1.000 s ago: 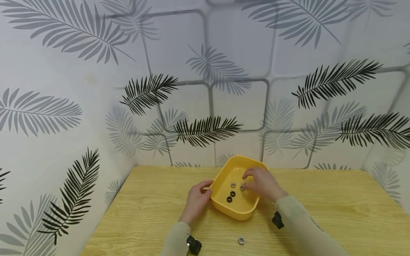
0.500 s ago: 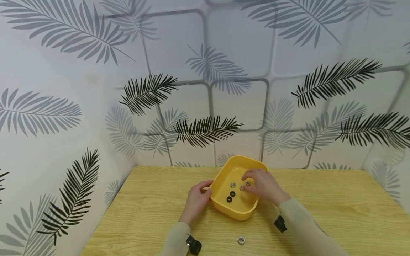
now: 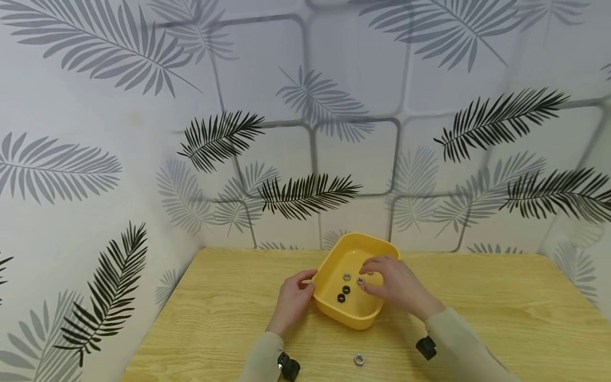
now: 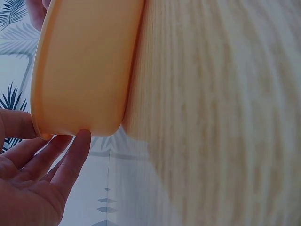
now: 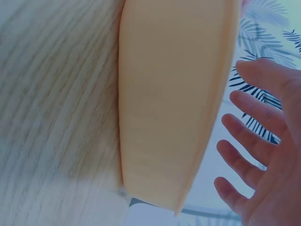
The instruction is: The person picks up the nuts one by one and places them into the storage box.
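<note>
Yellow tray [image 3: 334,310] sits mid-table w/ silver and black nuts inside; right hand [image 3: 393,284] hovers over its right half, fingers spread and relaxed, holding nothing, fingertips just above the silver nuts [image 3: 360,280]. Left hand [image 3: 293,297] rests vs the tray's left wall, fingers straight, steadying. So right hand is nearer the nuts; a stray silver nut [image 3: 359,359] lies on the table [image 3: 501,313], near edge, between both sleeves.

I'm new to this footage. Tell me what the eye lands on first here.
A bright yellow tray sits mid-table on the wooden table, with small black and silver nuts inside. The left hand touches its left rim, while the right hand hovers spread over its right side. One lone silver nut lies on the table nearer the person.
</note>
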Available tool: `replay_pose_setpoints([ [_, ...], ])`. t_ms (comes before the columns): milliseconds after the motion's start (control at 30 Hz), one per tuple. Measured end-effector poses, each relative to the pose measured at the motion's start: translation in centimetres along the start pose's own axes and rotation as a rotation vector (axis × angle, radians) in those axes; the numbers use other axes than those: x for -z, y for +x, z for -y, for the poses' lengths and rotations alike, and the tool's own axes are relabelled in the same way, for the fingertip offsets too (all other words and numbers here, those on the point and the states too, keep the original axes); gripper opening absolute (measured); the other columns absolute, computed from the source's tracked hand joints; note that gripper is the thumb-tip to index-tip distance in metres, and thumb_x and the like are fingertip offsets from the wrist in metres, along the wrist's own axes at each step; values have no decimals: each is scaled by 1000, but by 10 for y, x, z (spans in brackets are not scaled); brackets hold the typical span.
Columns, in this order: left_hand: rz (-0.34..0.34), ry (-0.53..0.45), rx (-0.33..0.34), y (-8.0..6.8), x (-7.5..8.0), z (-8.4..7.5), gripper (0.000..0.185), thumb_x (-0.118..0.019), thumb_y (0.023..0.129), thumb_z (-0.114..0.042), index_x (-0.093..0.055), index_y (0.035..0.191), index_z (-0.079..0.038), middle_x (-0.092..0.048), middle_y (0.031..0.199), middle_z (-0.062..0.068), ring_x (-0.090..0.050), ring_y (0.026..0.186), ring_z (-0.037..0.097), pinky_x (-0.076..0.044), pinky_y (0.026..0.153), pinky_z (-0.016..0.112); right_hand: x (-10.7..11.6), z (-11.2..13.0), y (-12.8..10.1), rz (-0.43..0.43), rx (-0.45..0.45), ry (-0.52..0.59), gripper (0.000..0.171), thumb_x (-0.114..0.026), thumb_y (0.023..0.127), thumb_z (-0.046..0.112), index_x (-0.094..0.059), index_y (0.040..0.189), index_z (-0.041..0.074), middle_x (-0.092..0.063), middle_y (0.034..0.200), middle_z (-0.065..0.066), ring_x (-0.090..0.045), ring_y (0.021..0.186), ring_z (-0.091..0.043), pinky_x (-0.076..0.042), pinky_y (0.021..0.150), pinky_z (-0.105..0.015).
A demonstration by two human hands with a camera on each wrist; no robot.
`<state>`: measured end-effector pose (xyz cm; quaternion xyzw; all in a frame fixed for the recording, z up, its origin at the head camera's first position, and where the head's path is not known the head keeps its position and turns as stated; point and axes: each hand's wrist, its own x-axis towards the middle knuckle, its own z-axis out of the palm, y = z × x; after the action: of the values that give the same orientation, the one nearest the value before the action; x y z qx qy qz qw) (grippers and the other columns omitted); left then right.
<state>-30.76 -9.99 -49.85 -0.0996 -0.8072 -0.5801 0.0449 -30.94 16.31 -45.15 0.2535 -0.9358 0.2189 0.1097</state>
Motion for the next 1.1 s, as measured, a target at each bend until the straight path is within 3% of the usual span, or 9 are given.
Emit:
replay_pose_setpoints([
  [100, -6, -6, -5, -1, 1, 1, 36, -57, 94, -7, -64, 129, -3, -64, 122, 14, -66, 95, 27, -58, 73, 36, 3, 5, -5, -8, 22, 2, 30, -73, 87, 39, -74, 109, 19, -64, 122, -2, -55, 113, -28, -40, 93, -61],
  [367, 7, 10, 1, -2, 0, -1, 36, -55, 95, -7, -63, 130, -3, -64, 122, 13, -67, 95, 25, -58, 73, 32, 9, 20, -18, -35, 76, 11, 19, -74, 87, 34, -72, 104, 26, -65, 121, 1, -56, 111, -25, -43, 92, -55],
  [633, 5, 13, 9, -1, 1, -1, 36, -55, 94, -8, -64, 129, -3, -64, 122, 12, -66, 96, 26, -57, 73, 32, 13, 33, -30, -43, 132, 39, 24, -72, 88, 34, -72, 109, 22, -64, 121, 3, -55, 115, -23, -43, 97, -53],
  [900, 8, 16, 21, 0, 2, -4, 36, -54, 95, -8, -63, 130, -4, -64, 122, 12, -66, 97, 26, -57, 74, 31, 14, 46, -43, -7, 150, 78, 22, -69, 90, 41, -71, 109, 29, -63, 123, 7, -54, 117, -19, -45, 97, -48],
  [1100, 8, 27, 17, 0, 1, -4, 36, -55, 95, -8, -64, 130, -4, -64, 121, 11, -66, 96, 24, -57, 73, 31, 12, 55, -52, -9, 175, 96, 19, -73, 88, 33, -71, 107, 28, -62, 119, 13, -56, 112, -14, -48, 94, -45],
])
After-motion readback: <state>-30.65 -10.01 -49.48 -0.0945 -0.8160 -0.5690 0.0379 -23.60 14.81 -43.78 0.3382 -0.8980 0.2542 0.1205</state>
